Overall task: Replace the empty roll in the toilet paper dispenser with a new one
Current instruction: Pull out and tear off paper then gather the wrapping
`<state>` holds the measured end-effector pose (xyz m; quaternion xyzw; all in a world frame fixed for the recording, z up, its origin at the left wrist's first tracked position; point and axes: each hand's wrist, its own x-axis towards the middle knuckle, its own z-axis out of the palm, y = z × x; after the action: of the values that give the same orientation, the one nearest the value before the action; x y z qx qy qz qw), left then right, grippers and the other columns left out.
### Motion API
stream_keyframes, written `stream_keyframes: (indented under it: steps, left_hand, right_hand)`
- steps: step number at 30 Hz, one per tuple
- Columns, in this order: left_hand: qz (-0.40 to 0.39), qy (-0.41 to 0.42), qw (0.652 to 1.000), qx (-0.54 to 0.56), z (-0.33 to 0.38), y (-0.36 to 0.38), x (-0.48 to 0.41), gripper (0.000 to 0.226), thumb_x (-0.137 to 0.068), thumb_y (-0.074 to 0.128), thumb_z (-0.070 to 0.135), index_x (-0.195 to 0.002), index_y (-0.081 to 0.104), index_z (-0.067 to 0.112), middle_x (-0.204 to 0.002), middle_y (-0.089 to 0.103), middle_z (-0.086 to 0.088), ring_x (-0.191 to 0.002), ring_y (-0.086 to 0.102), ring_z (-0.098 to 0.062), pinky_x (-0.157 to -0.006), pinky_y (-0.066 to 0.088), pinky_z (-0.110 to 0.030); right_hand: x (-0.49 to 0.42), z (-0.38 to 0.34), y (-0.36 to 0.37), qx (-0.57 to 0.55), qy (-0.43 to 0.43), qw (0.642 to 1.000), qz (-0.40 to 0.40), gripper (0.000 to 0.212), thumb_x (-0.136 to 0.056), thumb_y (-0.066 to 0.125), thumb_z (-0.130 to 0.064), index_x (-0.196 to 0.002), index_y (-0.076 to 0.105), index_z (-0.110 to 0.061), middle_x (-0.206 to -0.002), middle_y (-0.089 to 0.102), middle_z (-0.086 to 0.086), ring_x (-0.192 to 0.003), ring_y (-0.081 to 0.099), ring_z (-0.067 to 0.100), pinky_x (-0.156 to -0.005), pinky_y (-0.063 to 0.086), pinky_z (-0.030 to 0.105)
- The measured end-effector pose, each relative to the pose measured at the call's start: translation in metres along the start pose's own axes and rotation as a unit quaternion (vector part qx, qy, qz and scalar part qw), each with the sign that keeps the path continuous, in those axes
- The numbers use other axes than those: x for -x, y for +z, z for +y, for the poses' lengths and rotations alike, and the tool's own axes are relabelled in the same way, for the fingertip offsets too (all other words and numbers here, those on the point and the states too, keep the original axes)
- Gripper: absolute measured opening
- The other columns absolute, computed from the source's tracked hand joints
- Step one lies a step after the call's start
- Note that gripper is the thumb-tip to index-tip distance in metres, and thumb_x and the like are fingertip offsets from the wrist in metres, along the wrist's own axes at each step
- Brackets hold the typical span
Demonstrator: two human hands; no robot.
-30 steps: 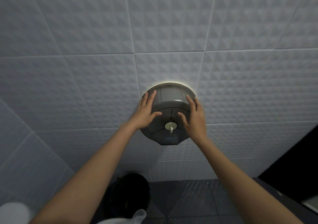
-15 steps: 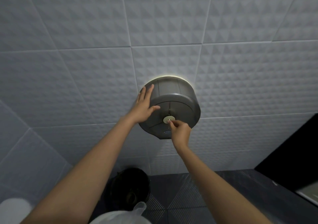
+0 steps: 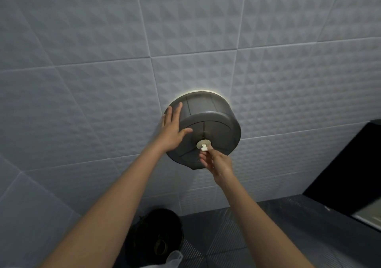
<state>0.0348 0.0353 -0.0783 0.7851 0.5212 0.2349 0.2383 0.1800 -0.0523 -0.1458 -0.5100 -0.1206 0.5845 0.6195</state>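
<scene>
Reaching up from the lower left, the left arm ends in the left hand (image 3: 172,130), which lies open and flat against the left side of the dispenser (image 3: 208,131), fingers spread upward along its curved rim and the thumb stretched onto the front cover. This round grey dispenser is fixed to the tiled wall (image 3: 82,82), a pale surface of small raised pyramids crossed by light grout lines, and its cover is shut, so nothing of a roll inside can be seen. At the middle of the cover sits a cream round lock (image 3: 203,144) with a small white key (image 3: 204,148) standing out of it. Just below, the right hand (image 3: 216,162) comes in from the lower right with its fingers drawn together, the fingertips pinching the lower end of that key. Under the arms, on the dark ribbed floor (image 3: 268,236), stands a black bin (image 3: 157,236) close to the wall, and a bit of clear plastic bag (image 3: 175,256) shows at the bottom edge beside it. Far right, a black panel (image 3: 350,164) rises from the floor, well apart from the dispenser.
</scene>
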Motion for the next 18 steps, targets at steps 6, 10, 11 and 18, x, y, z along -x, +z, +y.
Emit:
stream_keyframes:
  steps: [6,10,11,18]
  left_hand:
    - [0.049,0.020,0.999,0.014,-0.007,0.007,0.004,0.085,-0.089,0.057,0.044,-0.151,-0.001,0.034,-0.162,-0.006,-0.004,-0.150,-0.002,-0.022,-0.121,0.013,-0.044]
    - [0.189,0.056,0.975,0.103,-0.025,0.039,0.025,0.074,-0.091,0.056,0.040,-0.151,0.015,0.028,-0.161,0.014,0.003,-0.148,0.012,-0.010,-0.119,0.018,-0.030]
    - [0.220,0.051,0.965,0.133,-0.032,0.051,0.029,0.072,-0.091,0.056,0.037,-0.150,0.016,0.027,-0.160,0.017,0.004,-0.147,0.015,-0.008,-0.119,0.019,-0.029]
    - [0.291,-0.046,0.900,0.322,-0.074,0.133,0.047,0.063,-0.091,0.058,0.035,-0.144,0.026,0.025,-0.147,0.042,-0.002,-0.134,0.044,-0.015,-0.097,0.042,-0.013]
  right_hand:
    - [0.001,0.033,-0.045,0.119,-0.092,0.985,0.089,0.026,-0.095,0.053,-0.030,-0.104,0.064,-0.008,-0.102,0.067,0.008,-0.089,0.065,0.019,-0.068,0.054,0.027]
    - [-0.028,0.048,-0.076,0.219,-0.140,0.960,0.100,0.030,-0.094,0.054,-0.031,-0.119,0.058,-0.014,-0.122,0.060,0.007,-0.108,0.057,0.019,-0.090,0.051,0.037]
    - [-0.037,0.049,-0.080,0.233,-0.143,0.958,0.092,0.036,-0.094,0.053,-0.032,-0.125,0.055,-0.015,-0.126,0.058,0.006,-0.110,0.054,0.016,-0.097,0.048,0.037]
    - [-0.088,0.035,-0.084,0.180,-0.243,0.951,-0.067,0.031,-0.094,0.053,-0.030,-0.125,0.052,-0.025,-0.120,0.062,-0.012,-0.115,0.058,0.005,-0.102,0.045,0.032]
